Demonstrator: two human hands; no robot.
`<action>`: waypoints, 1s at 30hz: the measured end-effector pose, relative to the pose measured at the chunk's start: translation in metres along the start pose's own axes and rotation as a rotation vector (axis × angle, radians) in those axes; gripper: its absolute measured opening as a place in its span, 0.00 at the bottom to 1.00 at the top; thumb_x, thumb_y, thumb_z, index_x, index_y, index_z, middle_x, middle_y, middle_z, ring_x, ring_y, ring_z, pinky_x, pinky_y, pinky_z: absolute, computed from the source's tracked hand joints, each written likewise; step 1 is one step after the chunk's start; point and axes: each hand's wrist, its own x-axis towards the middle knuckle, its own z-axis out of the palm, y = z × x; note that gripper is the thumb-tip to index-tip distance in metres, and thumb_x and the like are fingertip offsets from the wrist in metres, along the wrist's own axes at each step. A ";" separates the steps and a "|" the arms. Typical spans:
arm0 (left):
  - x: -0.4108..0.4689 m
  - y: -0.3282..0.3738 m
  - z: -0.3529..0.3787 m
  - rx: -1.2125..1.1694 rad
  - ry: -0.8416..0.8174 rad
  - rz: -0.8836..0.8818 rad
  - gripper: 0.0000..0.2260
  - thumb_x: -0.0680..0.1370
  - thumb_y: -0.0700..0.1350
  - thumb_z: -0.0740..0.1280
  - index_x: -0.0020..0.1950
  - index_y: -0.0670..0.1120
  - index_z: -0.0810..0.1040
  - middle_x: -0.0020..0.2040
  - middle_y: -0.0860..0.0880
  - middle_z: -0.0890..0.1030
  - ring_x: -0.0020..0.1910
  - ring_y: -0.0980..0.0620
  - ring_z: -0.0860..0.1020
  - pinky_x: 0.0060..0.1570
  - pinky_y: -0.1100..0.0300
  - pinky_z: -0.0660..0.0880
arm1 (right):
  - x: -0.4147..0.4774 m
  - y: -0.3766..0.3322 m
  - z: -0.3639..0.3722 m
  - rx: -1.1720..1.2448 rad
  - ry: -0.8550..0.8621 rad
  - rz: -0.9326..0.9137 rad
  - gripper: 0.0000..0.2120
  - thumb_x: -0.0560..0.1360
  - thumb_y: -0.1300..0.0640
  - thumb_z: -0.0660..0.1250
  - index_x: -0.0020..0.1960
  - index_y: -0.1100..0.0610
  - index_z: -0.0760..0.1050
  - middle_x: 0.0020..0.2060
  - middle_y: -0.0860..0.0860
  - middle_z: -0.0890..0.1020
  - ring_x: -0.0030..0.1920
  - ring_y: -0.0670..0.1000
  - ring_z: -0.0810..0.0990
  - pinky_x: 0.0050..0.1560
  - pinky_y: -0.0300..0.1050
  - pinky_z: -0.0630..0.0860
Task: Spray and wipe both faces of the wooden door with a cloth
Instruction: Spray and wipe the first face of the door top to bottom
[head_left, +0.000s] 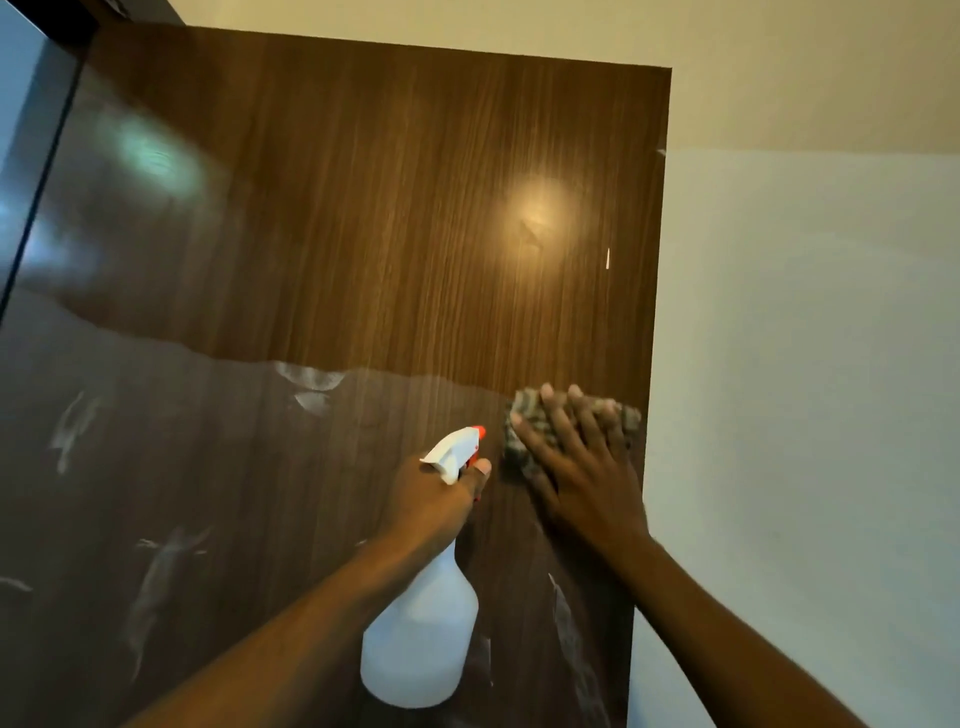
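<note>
- Pressing cloth (524, 410) flat against wooden door (337, 208) near its right edge with right hand (582, 467), fingers (553, 413) spread.
- Gripping spray bottle (421, 639) by the neck in left hand (436, 493), just left of cloth, nozzle (479, 432) toward door.

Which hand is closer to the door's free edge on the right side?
Right. The right hand presses the cloth flat against the wooden door just beside that edge; the left hand holds the spray bottle further toward the door's middle.
</note>
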 end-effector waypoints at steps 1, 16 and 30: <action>-0.005 -0.002 -0.003 0.011 0.007 -0.010 0.19 0.76 0.50 0.66 0.64 0.44 0.73 0.61 0.44 0.78 0.57 0.44 0.78 0.61 0.50 0.74 | -0.022 -0.001 -0.001 0.016 0.002 -0.002 0.28 0.82 0.39 0.54 0.79 0.47 0.62 0.81 0.55 0.56 0.80 0.62 0.52 0.76 0.70 0.53; -0.018 -0.024 -0.042 0.255 -0.056 0.066 0.26 0.77 0.49 0.65 0.73 0.51 0.61 0.72 0.51 0.66 0.69 0.50 0.68 0.60 0.68 0.65 | -0.041 -0.043 0.002 0.006 -0.061 -0.081 0.28 0.81 0.39 0.54 0.78 0.47 0.64 0.80 0.56 0.58 0.80 0.63 0.53 0.78 0.67 0.47; -0.012 -0.040 -0.109 -0.009 0.070 -0.062 0.19 0.77 0.47 0.65 0.68 0.47 0.69 0.66 0.50 0.74 0.48 0.60 0.71 0.38 0.81 0.68 | 0.050 -0.075 -0.013 0.077 -0.038 0.255 0.29 0.80 0.42 0.54 0.80 0.47 0.59 0.82 0.54 0.52 0.81 0.61 0.47 0.77 0.60 0.35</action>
